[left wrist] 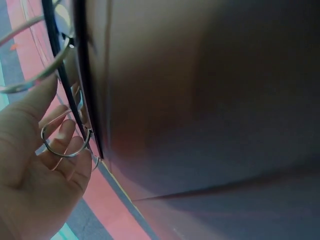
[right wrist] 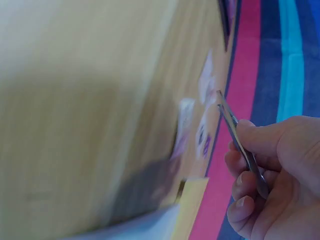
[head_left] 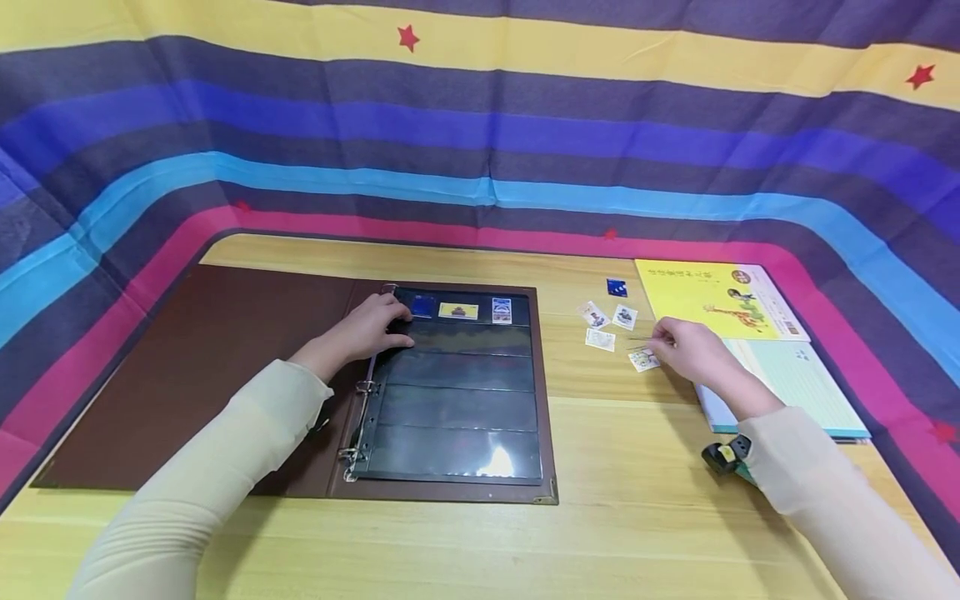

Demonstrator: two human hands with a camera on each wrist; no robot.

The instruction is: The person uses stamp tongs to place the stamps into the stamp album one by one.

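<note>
A brown ring binder album point(head_left: 247, 367) lies spread out, its black stock page point(head_left: 465, 408) with clear strips on the right side. In the top strip sit a blue stamp point(head_left: 422, 307), a yellow stamp point(head_left: 458, 311) and a blue-and-white stamp point(head_left: 502, 311). My left hand point(head_left: 365, 332) rests at the page's upper left edge by the rings point(left wrist: 65, 150), thumb and fingers apart. My right hand point(head_left: 686, 346) pinches metal tweezers point(right wrist: 243, 145), tips apart, above a loose stamp point(head_left: 643, 359). Nothing shows between the tips.
Several more loose stamps point(head_left: 600, 339) lie right of the album, with a dark blue one point(head_left: 617, 287) behind. A yellow booklet point(head_left: 720, 300) and a pale green notebook point(head_left: 787, 379) lie at the right. A black object point(head_left: 726, 455) is by my right sleeve. Striped cloth point(head_left: 480, 125) surrounds the table.
</note>
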